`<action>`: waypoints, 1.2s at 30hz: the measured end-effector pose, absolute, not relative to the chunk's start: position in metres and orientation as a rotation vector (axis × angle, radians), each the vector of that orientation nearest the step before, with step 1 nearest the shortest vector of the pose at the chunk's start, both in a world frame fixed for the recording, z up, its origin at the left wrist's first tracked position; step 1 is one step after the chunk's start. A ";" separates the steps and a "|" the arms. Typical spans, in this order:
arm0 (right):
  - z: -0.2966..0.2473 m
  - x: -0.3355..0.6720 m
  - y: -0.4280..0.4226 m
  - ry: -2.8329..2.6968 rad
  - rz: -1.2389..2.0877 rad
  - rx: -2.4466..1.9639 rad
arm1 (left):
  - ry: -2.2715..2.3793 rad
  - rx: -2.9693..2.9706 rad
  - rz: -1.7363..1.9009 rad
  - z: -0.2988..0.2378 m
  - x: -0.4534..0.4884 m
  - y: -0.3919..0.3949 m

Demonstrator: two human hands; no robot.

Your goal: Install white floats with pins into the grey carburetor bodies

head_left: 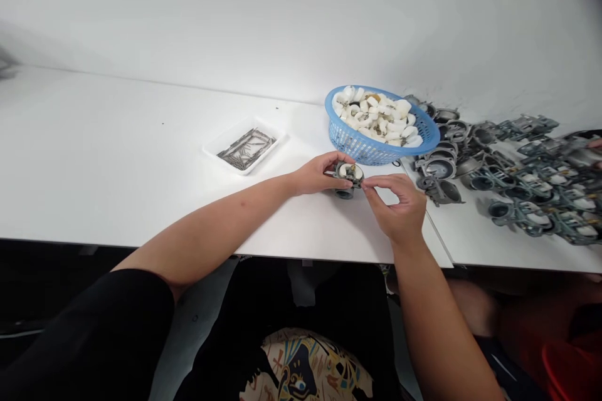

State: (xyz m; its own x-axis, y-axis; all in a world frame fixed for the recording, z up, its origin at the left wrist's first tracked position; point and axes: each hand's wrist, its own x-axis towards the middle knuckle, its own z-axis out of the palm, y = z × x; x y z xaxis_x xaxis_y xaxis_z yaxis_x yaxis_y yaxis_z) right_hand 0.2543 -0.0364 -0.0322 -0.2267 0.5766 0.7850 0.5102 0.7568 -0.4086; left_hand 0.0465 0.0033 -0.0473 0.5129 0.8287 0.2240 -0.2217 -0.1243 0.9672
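A grey metal carburetor body (pixel 345 193) with a white float (pixel 352 171) in its open top sits just over the white table. My left hand (pixel 317 174) grips it from the left, thumb in front and fingers behind. From the right, my right hand (pixel 399 200) meets its edge with thumb and index finger pinched together. Whatever is between those fingertips is too small to make out. Left of the hands lies a white tray (pixel 244 170) of thin metal pins (pixel 247 149). Behind them stands a blue basket (pixel 362 149) heaped with white floats (pixel 376 119).
Several bare carburetor bodies (pixel 439 166) are piled right of the basket. Farther right, more carburetors with white floats (pixel 538 218) stand in rows across a table seam (pixel 439 239). Another person's hand (pixel 596 143) shows at the right edge. A white wall rises behind the table.
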 end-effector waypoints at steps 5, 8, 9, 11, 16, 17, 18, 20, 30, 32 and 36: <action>-0.031 0.255 -0.037 -1.849 0.120 -0.836 | 0.609 1.451 0.985 -0.045 0.047 0.001; -0.031 0.255 -0.037 -1.842 0.140 -0.850 | 0.618 1.439 0.986 -0.043 0.047 -0.001; -0.032 0.255 -0.037 -1.842 0.143 -0.855 | 0.618 1.437 0.980 -0.042 0.047 -0.002; -0.032 0.255 -0.038 -1.846 0.147 -0.860 | 0.619 1.437 0.970 -0.041 0.047 -0.002; -0.031 0.255 -0.039 -1.823 0.155 -0.859 | 0.636 1.431 0.952 -0.042 0.046 -0.001; -0.031 0.256 -0.039 -1.822 0.158 -0.857 | 0.633 1.430 0.949 -0.042 0.046 -0.001; -0.031 0.256 -0.039 -1.827 0.163 -0.854 | 0.631 1.426 0.951 -0.043 0.046 -0.001; -0.031 0.257 -0.040 -1.841 0.169 -0.850 | 0.624 1.418 0.961 -0.043 0.046 -0.001; -0.032 0.256 -0.037 -1.857 0.196 -0.837 | 0.601 1.433 0.962 -0.040 0.046 -0.002; -0.032 0.256 -0.038 -1.861 0.197 -0.842 | 0.598 1.416 0.958 -0.040 0.046 -0.002; -0.031 0.256 -0.040 -1.857 0.198 -0.866 | 0.618 1.419 0.959 -0.040 0.046 -0.002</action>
State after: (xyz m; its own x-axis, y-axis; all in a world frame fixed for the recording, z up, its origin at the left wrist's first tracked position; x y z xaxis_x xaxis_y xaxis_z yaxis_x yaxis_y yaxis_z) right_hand 0.2562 -0.0395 -0.0313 -0.2086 0.6422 0.7376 0.4727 0.7264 -0.4988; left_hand 0.0462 -0.0024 -0.0397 0.5101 0.8404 0.1833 -0.1805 -0.1038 0.9781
